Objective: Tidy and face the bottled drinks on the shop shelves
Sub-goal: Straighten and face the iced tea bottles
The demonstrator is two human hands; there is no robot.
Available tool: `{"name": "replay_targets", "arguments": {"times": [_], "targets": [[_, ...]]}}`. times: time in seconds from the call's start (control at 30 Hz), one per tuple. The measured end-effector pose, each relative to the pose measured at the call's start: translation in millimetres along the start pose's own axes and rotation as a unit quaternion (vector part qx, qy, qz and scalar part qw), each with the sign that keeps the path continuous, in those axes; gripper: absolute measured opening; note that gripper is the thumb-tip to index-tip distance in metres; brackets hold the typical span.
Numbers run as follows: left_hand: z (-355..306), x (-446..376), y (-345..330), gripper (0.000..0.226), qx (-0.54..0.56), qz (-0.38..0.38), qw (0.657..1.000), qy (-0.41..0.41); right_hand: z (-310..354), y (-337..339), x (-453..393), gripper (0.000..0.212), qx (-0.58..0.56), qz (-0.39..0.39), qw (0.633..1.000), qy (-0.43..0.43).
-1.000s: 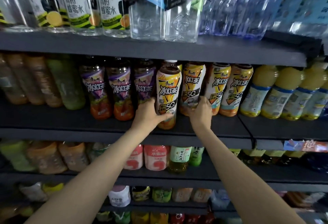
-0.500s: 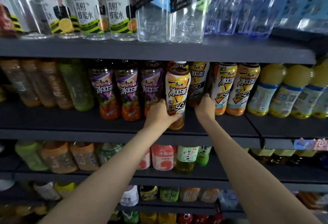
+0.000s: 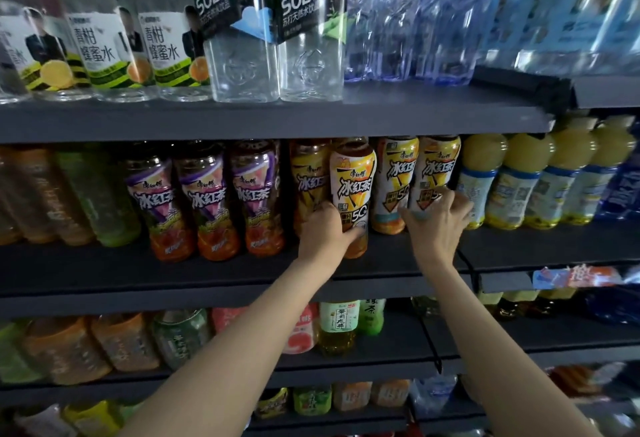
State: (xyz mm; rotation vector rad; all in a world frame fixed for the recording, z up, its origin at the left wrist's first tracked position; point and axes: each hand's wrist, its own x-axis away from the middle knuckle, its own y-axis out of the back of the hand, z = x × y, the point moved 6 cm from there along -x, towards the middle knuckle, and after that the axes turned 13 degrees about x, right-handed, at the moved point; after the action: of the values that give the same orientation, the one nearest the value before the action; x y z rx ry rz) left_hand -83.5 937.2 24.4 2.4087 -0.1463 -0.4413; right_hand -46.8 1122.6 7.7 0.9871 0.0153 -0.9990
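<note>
On the middle dark shelf [image 3: 207,274] stands a row of iced tea bottles. My left hand [image 3: 323,230] grips the lower part of a yellow-label iced tea bottle [image 3: 353,187], which stands forward of its row with the label facing me. My right hand [image 3: 434,223] reaches further right, its fingers curled round the base of the rightmost yellow-label iced tea bottle [image 3: 436,170]. Between the two stands another yellow-label bottle [image 3: 393,180]. Three purple-label iced tea bottles [image 3: 204,197] stand to the left.
Yellow juice bottles [image 3: 519,180] fill the shelf to the right. The shelf above holds clear soda bottles [image 3: 311,38], honey water bottles [image 3: 100,52] and blue water bottles [image 3: 415,17]. Lower shelves carry green tea [image 3: 339,327] and other drinks.
My right hand has left the bottle behind the front one and moved right to the rightmost yellow-label bottle. My left hand keeps its hold on the front bottle. The view shifted left.
</note>
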Motion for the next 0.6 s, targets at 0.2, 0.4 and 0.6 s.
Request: {"name": "replay_targets", "arguments": {"times": [0.2,0.4,0.6], "targets": [[-5,-23,-19,0.048,0.017,-0.019,0.998,0.064,3,-12,-2,0.079,-0.051,0.023,0.998,-0.006],[-8,-34,-33,0.043,0.03,-0.032,0.995,0.084,3,-16,0,0.083,-0.043,0.007,0.999,-0.019],[-4,-41,-34,0.044,0.016,-0.022,0.996,0.086,1,-13,2,0.074,-0.056,0.006,0.998,-0.012]]}}
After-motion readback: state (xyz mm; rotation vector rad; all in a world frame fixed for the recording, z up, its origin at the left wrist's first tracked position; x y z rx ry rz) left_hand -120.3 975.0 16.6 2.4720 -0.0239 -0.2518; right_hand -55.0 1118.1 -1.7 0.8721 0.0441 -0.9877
